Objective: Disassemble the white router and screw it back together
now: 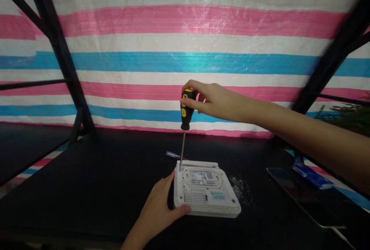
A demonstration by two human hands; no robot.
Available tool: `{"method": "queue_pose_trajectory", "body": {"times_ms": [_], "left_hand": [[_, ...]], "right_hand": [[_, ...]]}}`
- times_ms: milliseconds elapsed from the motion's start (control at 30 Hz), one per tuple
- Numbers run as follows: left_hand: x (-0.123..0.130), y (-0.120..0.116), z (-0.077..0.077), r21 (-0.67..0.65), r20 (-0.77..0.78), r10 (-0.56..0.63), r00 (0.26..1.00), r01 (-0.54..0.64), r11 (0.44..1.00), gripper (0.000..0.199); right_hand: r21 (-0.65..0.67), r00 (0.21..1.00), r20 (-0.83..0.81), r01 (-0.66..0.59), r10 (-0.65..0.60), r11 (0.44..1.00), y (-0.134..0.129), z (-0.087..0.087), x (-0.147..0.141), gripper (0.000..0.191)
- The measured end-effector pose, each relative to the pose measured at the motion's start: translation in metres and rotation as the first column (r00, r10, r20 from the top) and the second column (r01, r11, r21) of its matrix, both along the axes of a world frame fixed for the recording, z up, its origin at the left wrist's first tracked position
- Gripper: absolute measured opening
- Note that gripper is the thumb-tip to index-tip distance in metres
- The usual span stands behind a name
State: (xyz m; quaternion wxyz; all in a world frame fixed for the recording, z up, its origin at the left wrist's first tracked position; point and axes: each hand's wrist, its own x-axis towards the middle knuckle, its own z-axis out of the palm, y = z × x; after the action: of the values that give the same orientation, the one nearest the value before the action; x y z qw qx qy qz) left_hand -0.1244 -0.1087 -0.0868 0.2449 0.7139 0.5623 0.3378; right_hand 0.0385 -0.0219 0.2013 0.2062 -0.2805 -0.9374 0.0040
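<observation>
A white router (199,196) lies with its labelled, vented underside up on the black table. My left hand (158,203) grips its left side, the thumb over the near edge and the fingers along the left wall. My right hand (204,97) is closed around the black and yellow handle of a screwdriver (187,115). The screwdriver stands nearly upright, its tip at the screw hole in the router's far left corner. Screw holes also show at the near corners. Behind the router lies a thin pen-like thing (173,155), partly hidden.
A phone (303,198) with a white cable lies on the right, beside a blue packet (313,176). Pale crumbs (241,190) are scattered right of the router. Black metal posts (62,55) and a striped sheet (185,45) stand behind the black table (86,188).
</observation>
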Motion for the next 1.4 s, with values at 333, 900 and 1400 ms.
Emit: {"method": "queue_pose_trajectory", "body": {"times_ms": [333,900,1400], "left_hand": [[-0.002,0.002,-0.005,-0.010,-0.044,0.007,0.999,-0.007,1.000,0.088],[0.001,0.003,-0.002,-0.045,-0.039,0.010,0.999,-0.012,0.999,0.087],[0.001,0.000,-0.002,-0.039,-0.059,-0.002,0.998,0.000,0.999,0.085]], "right_hand": [[0.116,0.918,0.331,0.189,-0.217,0.975,-0.007,0.020,-0.002,0.032],[0.111,0.920,0.389,0.016,-0.058,0.994,0.015,0.018,-0.021,0.029],[0.188,0.748,0.539,0.342,-0.388,0.921,0.007,0.032,-0.045,0.029]]}}
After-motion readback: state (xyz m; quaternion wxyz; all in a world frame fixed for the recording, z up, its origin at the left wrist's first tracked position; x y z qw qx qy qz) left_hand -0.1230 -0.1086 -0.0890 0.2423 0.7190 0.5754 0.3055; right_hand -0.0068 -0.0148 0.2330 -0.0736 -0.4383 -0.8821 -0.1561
